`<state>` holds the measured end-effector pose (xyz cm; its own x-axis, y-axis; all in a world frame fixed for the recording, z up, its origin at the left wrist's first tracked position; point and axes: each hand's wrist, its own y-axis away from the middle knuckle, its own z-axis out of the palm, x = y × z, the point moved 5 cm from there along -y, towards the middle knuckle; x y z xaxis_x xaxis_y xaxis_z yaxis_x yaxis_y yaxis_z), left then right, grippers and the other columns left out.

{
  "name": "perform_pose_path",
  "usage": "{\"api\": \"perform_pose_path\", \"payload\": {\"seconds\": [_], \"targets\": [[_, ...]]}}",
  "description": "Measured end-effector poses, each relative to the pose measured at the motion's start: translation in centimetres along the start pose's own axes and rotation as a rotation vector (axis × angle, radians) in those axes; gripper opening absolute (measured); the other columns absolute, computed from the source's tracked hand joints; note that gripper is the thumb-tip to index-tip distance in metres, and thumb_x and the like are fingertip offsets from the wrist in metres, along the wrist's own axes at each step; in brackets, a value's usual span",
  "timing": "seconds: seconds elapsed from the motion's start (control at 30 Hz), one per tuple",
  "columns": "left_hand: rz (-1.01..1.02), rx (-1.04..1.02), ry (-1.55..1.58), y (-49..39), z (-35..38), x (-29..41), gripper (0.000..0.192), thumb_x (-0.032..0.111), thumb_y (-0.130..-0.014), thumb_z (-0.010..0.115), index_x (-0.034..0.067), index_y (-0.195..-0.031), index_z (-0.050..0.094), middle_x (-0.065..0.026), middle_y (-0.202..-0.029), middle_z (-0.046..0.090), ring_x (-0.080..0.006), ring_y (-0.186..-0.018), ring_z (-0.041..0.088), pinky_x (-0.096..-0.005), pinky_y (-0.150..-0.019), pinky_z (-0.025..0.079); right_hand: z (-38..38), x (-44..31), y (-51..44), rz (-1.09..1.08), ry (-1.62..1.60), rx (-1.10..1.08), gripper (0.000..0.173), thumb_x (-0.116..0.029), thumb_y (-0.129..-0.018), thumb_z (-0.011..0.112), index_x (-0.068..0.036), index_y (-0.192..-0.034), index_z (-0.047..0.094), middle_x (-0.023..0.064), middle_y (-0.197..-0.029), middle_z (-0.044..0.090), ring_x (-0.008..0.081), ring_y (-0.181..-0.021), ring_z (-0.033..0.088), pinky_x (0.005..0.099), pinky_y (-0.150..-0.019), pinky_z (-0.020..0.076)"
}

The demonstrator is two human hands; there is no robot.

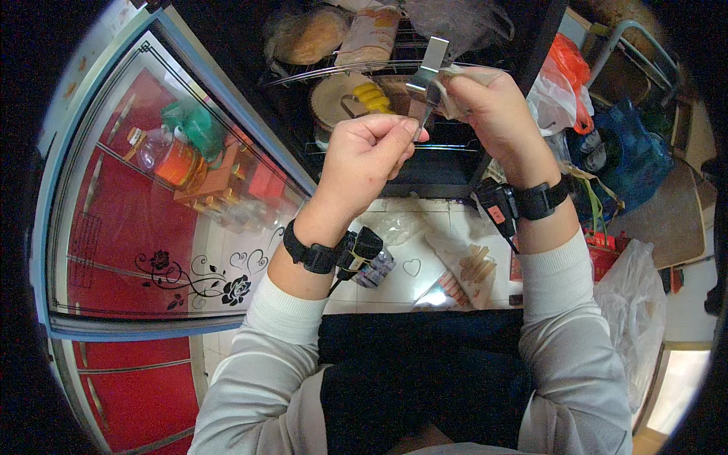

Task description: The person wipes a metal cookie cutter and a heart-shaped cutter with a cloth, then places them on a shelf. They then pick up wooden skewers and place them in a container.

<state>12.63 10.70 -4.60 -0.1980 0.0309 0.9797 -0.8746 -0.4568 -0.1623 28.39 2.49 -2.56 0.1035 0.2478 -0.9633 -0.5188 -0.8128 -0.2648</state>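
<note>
Both hands are raised in front of a dark cabinet with wire shelves. A bent, shiny metal strip (433, 56), which looks like a clip or a tong, stands between them. My left hand (369, 151) pinches its lower end between thumb and fingers. My right hand (483, 102) is closed on a thin, pale cloth (452, 94) bunched against the strip's middle. Fingers and cloth hide part of the strip. Behind the hands, a yellow ridged object (371, 98) lies over a round tan item (327, 102) on a lower shelf.
A glass cabinet door (142, 227) with black floral patterns hangs open on my left. Plastic-wrapped packages (369, 34) sit on the upper wire shelf (318, 75). Bags of wooden sticks (476, 264) lie below. Red and white bags (560, 85) and a blue bag (631, 153) crowd the right.
</note>
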Motion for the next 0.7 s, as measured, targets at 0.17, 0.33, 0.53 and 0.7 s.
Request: {"api": "perform_pose_path", "payload": {"seconds": [0.17, 0.33, 0.53, 0.7], "targets": [[0.044, -0.005, -0.087, 0.1, 0.3, 0.2, 0.022, 0.017, -0.096, 0.060, -0.002, -0.089, 0.071, 0.0055, -0.065, 0.054, -0.0009, -0.054, 0.041, -0.0184, -0.048, 0.029, 0.3, 0.0, 0.2, 0.007, -0.075, -0.038, 0.014, -0.013, -0.082, 0.061, -0.003, -0.076, 0.067, -0.0030, -0.067, 0.057, 0.0065, -0.059, 0.049, 0.0242, -0.053, 0.0369], [0.037, -0.020, -0.086, 0.3, 0.5, 0.1, 0.022, 0.017, -0.096, 0.061, -0.002, -0.090, 0.071, 0.0053, -0.064, 0.054, -0.0013, -0.053, 0.041, -0.0184, -0.048, 0.031, 0.6, 0.1, 0.2, -0.014, -0.020, 0.027, 0.014, -0.014, -0.084, 0.063, -0.002, -0.079, 0.069, -0.0015, -0.071, 0.061, 0.0084, -0.061, 0.054, 0.0250, -0.055, 0.0414], [0.058, 0.023, -0.022, 0.1, -0.4, 0.7, 0.024, 0.020, -0.096, 0.061, -0.001, -0.090, 0.071, 0.0044, -0.065, 0.055, -0.0017, -0.052, 0.043, -0.0178, -0.047, 0.032, 0.3, 0.2, 0.2, 0.004, -0.423, 0.098, 0.025, -0.024, -0.091, 0.065, -0.002, -0.101, 0.068, 0.0032, -0.091, 0.068, 0.0140, -0.084, 0.065, 0.0283, -0.072, 0.0519], [0.050, 0.026, 0.011, -0.1, -0.8, 0.6, 0.024, 0.020, -0.096, 0.060, -0.001, -0.090, 0.071, 0.0044, -0.065, 0.055, -0.0014, -0.053, 0.043, -0.0176, -0.047, 0.031, 0.6, 0.5, -0.2, 0.041, -0.248, 0.024, 0.026, -0.022, -0.096, 0.060, -0.002, -0.113, 0.063, 0.0064, -0.104, 0.067, 0.0149, -0.092, 0.063, 0.0313, -0.080, 0.0523]]}}
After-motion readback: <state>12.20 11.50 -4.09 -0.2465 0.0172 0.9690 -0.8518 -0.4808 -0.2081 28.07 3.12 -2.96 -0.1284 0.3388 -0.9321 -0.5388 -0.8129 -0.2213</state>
